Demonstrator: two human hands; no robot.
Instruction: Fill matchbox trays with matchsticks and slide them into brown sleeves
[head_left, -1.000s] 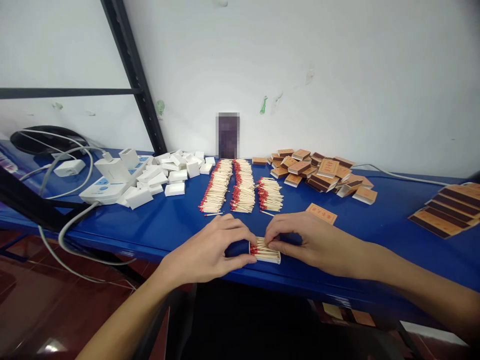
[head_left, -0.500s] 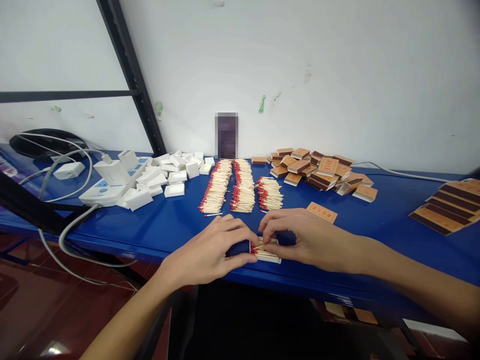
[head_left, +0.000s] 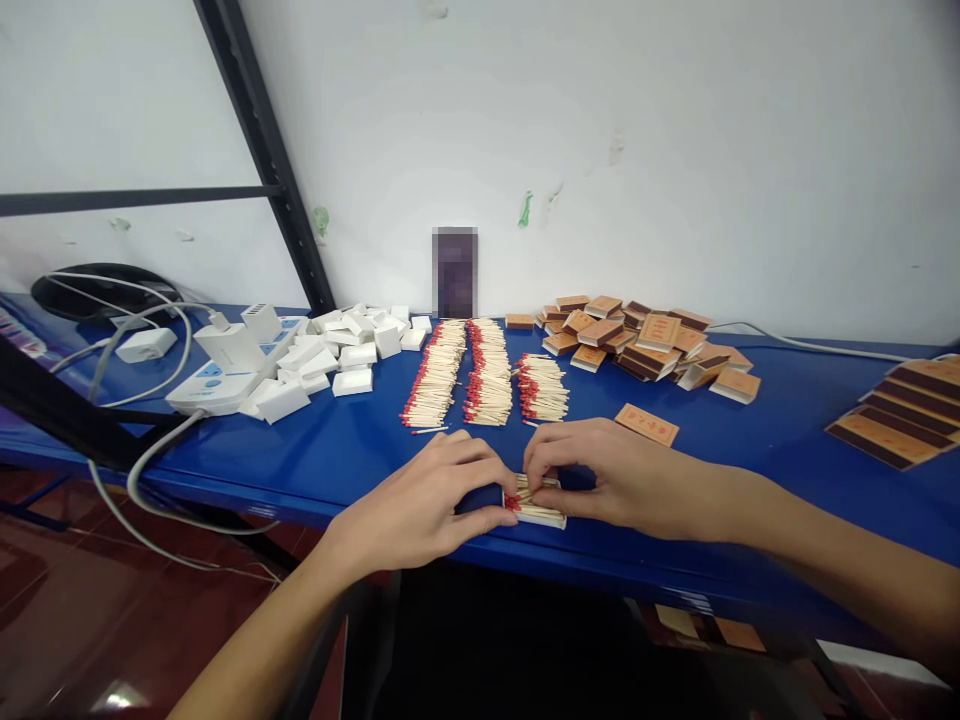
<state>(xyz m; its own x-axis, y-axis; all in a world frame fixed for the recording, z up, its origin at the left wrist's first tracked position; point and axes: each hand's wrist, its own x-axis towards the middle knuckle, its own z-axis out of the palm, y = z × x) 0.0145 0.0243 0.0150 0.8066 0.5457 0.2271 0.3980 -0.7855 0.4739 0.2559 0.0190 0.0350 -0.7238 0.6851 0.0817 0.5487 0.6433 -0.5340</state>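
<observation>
Near the front edge of the blue shelf sits a small white matchbox tray [head_left: 553,520] filled with red-tipped matches [head_left: 525,495]. My left hand [head_left: 427,500] grips the tray's left end between thumb and fingers. From the right, my right hand [head_left: 611,475] reaches over the tray, its thumb and fingers pinched on matches inside it; how many is hidden. Behind the hands lie two long rows of matches [head_left: 435,375], [head_left: 489,375] and a shorter row [head_left: 543,388]. One flat matchbox sleeve [head_left: 646,424] rests just beyond my right hand.
White empty trays [head_left: 352,350] are heaped at back left, beside a power strip [head_left: 214,388] with chargers and cables. Matchbox sleeves [head_left: 637,335] are piled at back right. More sleeves [head_left: 900,410] lie lined up at far right. A black post [head_left: 262,150] rises at left.
The view has shifted slightly. My left hand keeps its grip on the tray, and my right fingers have moved only a little among the matches.
</observation>
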